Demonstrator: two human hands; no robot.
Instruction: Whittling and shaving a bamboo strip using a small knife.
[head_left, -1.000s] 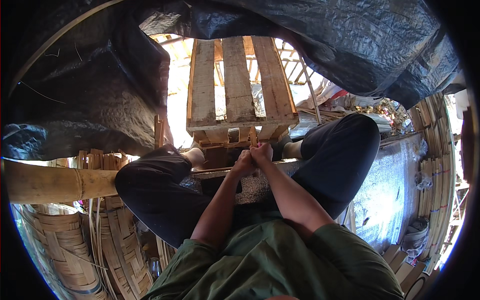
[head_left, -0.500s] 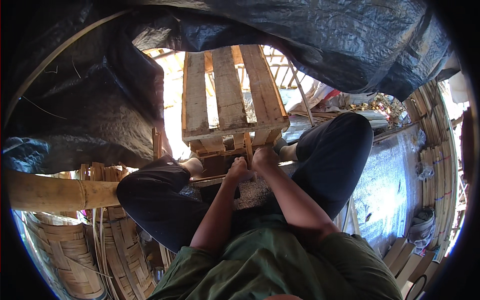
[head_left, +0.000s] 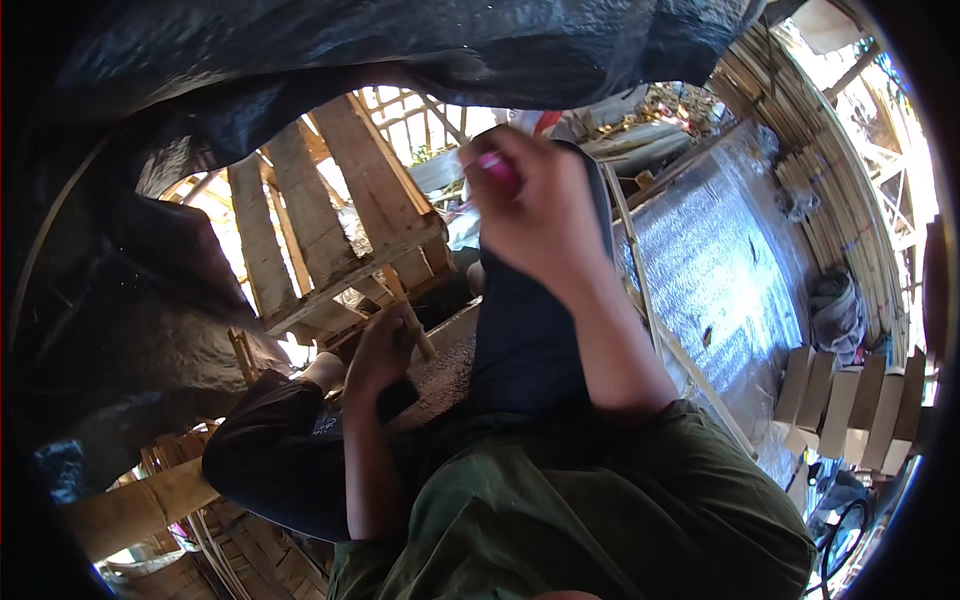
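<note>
Right hand (head_left: pixel 535 215) raised just above the centre of the frame, fingers curled in a loose fist around a small pink object (head_left: pixel 500 172); most of that object is hidden by the fingers and slightly blurred, so its full shape cannot be told. Lower and to the left, near the middle of the frame, the left hand (head_left: pixel 383 345) is closed around a narrow wooden strip (head_left: pixel 395 284), whose upper end shows above the fist and whose lower end slants out to the right below it. The two hands are well apart.

Just beyond the left hand, in the upper left of the frame, a slatted wooden stand (head_left: pixel 305 215) of rough planks tilts across the view. Dark trousers (head_left: pixel 530 345) cover the person's spread legs, and a green shirt (head_left: pixel 560 510) fills the bottom centre. Black plastic sheeting (head_left: pixel 300 50) hangs across the top and down the left side. At the right lies a shiny silvery sheet (head_left: pixel 710 260), with stacked bamboo slats (head_left: pixel 815 160) beyond it and brown blocks (head_left: pixel 850 405) below. A thick bamboo pole (head_left: pixel 150 508) enters at the lower left.
</note>
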